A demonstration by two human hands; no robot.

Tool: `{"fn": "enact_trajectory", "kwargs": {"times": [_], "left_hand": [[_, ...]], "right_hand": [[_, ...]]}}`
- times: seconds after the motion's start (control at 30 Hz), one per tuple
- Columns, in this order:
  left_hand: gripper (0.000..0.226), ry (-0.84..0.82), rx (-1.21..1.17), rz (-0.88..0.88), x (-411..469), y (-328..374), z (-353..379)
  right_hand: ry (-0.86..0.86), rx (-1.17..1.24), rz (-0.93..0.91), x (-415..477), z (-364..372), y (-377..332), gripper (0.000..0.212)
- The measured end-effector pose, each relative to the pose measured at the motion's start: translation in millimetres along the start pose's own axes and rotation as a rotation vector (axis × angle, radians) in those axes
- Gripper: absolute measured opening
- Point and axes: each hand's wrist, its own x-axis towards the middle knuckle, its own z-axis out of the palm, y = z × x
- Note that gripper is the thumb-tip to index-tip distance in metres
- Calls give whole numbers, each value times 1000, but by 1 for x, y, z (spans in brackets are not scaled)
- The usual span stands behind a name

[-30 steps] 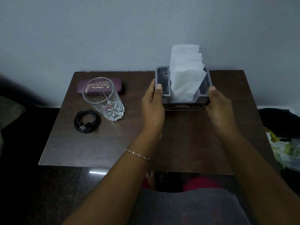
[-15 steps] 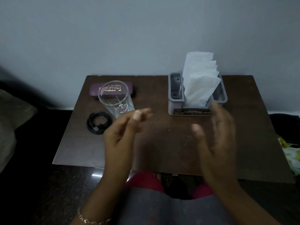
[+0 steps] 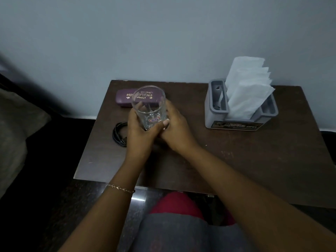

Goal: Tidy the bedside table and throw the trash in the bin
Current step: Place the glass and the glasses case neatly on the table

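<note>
A plain blue-grey wall (image 3: 163, 33) fills the upper half of the view. Along its foot runs a narrow white skirting strip (image 3: 89, 117). Below the wall the floor (image 3: 69, 206) is of dark speckled stone, with one small bright reflection. Left of the wall, at the frame edge, lies something soft and grey-beige (image 3: 16, 139), a cushion or a mattress; which one is unclear. Farthest from the wall, grey cloth (image 3: 181, 233) lies next to red cloth (image 3: 174, 202).

Purple case (image 3: 125, 98), grey holder (image 3: 236, 117).
</note>
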Motion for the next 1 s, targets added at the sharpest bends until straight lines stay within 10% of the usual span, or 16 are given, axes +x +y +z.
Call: {"fn": "enact_trajectory", "kwargs": {"times": [1.0], "left_hand": [[71,-544,8,56,-71,36,122]], "right_hand": [[357,27,214,-118,-139,26,55]]}}
